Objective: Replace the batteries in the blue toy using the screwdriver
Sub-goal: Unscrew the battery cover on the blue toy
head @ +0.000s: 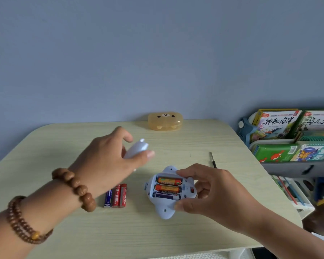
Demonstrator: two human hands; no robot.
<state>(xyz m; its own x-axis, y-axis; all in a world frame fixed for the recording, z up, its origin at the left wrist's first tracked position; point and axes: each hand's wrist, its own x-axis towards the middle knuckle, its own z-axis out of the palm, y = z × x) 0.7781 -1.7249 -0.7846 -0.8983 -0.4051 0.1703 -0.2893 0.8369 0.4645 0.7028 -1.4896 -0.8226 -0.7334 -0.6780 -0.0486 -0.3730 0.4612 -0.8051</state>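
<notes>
Looking down at the table [176,232], I see the blue toy [165,211] in its near middle, belly up, with the battery compartment open. The right hand [211,191] grips it, fingers curled on the far edge and thumb on the near end. Three batteries [168,187] lie inside, two orange and one dark.

Taking the toy as the clock centre, the left hand [108,159] is at ten o'clock. It pinches the pale cover [137,149] between thumb and fingers. Three loose batteries [116,196] lie side by side at nine o'clock, and the screwdriver [213,160] rests alone at one o'clock.

I judge the step to be the battery exchange, with the cover off. I cannot tell which three cells are the new ones. If the ones inside are old, the next move calls for setting the cover down and prying each cell out against its spring. Otherwise the cover must go back squarely before I take the screwdriver.
</notes>
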